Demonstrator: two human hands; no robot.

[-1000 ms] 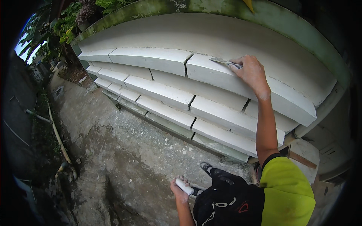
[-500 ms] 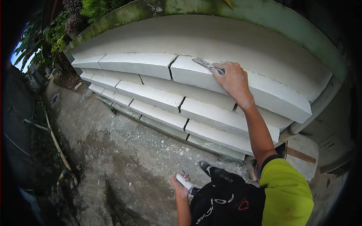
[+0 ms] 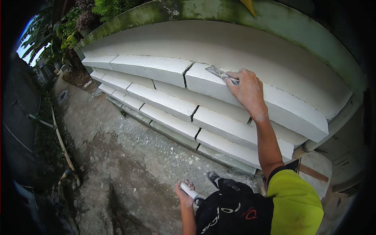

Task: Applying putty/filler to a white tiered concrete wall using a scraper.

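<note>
My right hand (image 3: 249, 93) is closed around the handle of a putty knife (image 3: 215, 72), and its flat grey blade points left. The blade lies against the top of the upper white ledge (image 3: 152, 66), just right of a dark gap (image 3: 186, 75) between two of its blocks. Down by my body, my left hand (image 3: 184, 197) has its dusty fingers curled around a white cylinder (image 3: 189, 190). The cylinder's kind does not show clearly; a dark part joins its lower end near my dark shirt.
Further stepped white ledges (image 3: 162, 100), split by gaps, run below the upper one. A mossy green rim (image 3: 219, 12) curves above the pale wall. A pipe (image 3: 60, 145) lies along the left of the stained concrete ground (image 3: 113, 156). Plants (image 3: 107, 8) grow at the upper left.
The whole view has shifted slightly. My right hand and the putty knife stay on the upper ledge close to the gap. My left hand keeps hold of the white cylinder.
</note>
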